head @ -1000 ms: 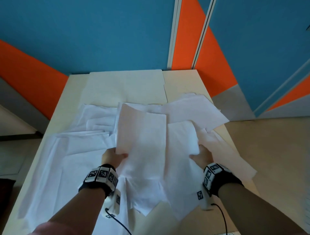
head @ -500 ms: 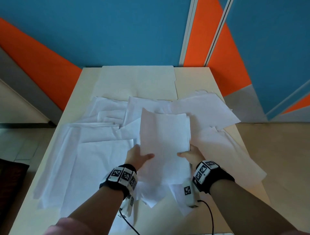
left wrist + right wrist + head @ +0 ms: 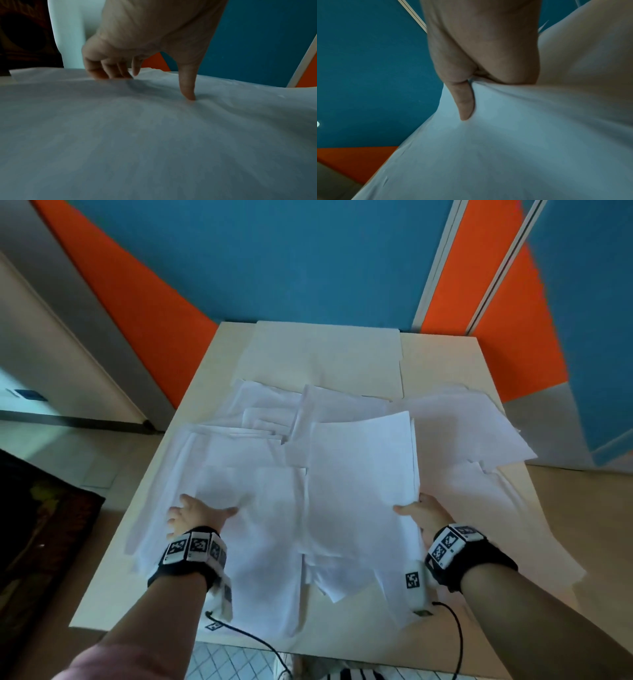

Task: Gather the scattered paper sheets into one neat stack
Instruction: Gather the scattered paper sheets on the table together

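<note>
Many white paper sheets [image 3: 239, 453] lie scattered and overlapping on a pale table [image 3: 219, 344]. My right hand [image 3: 421, 513] grips the right edge of a gathered stack of sheets [image 3: 359, 481], thumb on top and fingers hidden beneath; the right wrist view shows that thumb [image 3: 465, 102] pinching the stack [image 3: 522, 135]. My left hand [image 3: 195, 513] rests on loose sheets at the near left. In the left wrist view its fingertips [image 3: 109, 75] and thumb press down on the paper [image 3: 154, 135]. More sheets [image 3: 479, 433] spread out to the right.
A large pale sheet [image 3: 322, 361] lies flat at the table's far end. Blue and orange wall panels [image 3: 274, 268] rise behind the table. A dark object [image 3: 41, 525] sits on the floor at left. Sheets overhang the table's near and right edges.
My left hand has let go of the stack and moved left onto the loose sheets. The right hand still holds the stack by its right edge.
</note>
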`<action>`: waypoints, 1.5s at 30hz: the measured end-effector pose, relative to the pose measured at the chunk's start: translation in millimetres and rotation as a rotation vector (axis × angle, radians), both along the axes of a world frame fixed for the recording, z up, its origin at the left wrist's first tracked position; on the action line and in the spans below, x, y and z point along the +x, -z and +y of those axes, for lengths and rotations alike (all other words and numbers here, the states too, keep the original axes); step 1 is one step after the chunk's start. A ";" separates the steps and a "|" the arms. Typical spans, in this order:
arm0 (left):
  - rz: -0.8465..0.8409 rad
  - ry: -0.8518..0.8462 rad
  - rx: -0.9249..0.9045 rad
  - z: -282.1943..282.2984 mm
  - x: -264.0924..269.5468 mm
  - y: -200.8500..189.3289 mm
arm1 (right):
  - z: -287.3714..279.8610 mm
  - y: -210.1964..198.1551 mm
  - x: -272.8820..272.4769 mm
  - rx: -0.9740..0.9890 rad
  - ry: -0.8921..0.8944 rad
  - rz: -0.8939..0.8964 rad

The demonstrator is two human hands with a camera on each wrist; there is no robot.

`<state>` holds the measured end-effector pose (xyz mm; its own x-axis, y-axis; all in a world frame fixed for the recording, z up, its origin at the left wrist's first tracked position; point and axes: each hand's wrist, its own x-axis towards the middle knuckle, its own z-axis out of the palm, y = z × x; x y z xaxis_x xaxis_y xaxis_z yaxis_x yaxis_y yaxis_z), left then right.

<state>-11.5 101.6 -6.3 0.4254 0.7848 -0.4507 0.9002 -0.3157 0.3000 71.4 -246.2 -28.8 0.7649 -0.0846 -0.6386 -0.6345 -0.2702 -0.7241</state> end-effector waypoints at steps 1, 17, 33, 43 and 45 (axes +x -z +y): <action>-0.021 0.014 -0.027 4.8 -0.2 2.4 | 0.4 -0.3 0.1 -0.010 -0.003 0.002; -0.608 -0.011 -0.556 35.4 4.3 -18.3 | -7.2 -28.5 -12.6 0.088 -0.174 0.021; -0.541 -0.033 -0.576 -57.2 45.0 5.4 | 45.0 -45.9 -20.5 0.247 -0.285 -0.010; -0.617 -0.117 -0.609 -49.7 43.8 0.9 | 36.3 -22.4 -10.5 0.048 -0.211 -0.067; -0.554 -0.037 -0.388 -24.7 38.8 0.7 | 31.6 -25.4 -7.2 0.050 -0.157 -0.079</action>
<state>27.3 77.0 -7.0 0.6511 0.6285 -0.4256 0.5887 -0.0642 0.8058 64.2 -214.6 -3.5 0.8139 0.0700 -0.5767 -0.5283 -0.3238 -0.7849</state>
